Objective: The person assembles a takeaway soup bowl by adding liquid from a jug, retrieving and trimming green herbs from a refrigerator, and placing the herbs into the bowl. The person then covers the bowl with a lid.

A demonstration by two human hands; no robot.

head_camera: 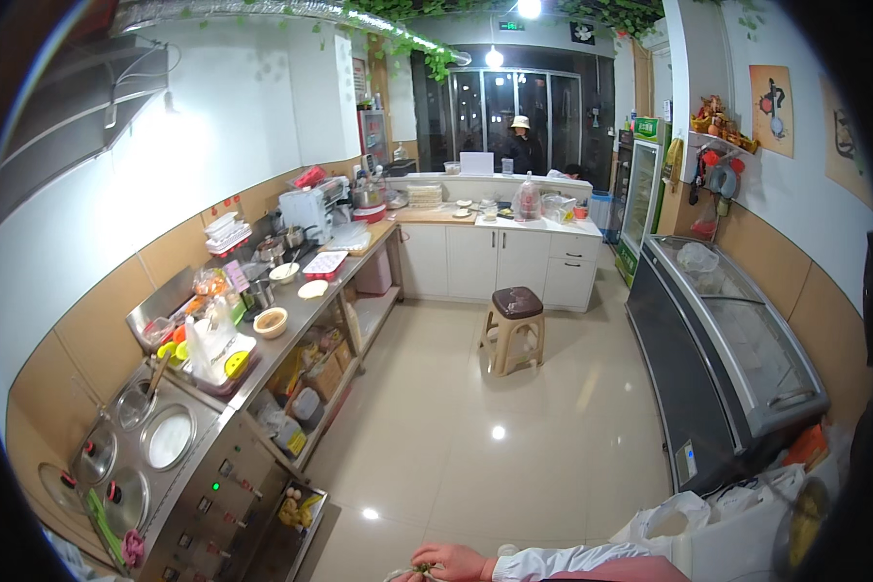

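Note:
My right hand [460, 561] reaches in at the bottom edge from a white sleeve [571, 559]. Its fingertips pinch a small bit of dark green stuff [423, 568], too small to name exactly. Beside them, a few fingers of my left hand [407, 577] show at the very edge of the picture, and the rest of that hand is cut off. A pale curved edge [391, 575] lies around these fingers; whether it is a bag or a dish cannot be told.
Left stands a steel cooker [204, 484] with lidded wells, then a steel counter [298, 309] with bowls and containers. A plastic stool [516, 327] stands on the tiled floor [436, 422]. Right is a glass-topped chest freezer [727, 349]; a person [525, 149] stands beyond the far counter [447, 254].

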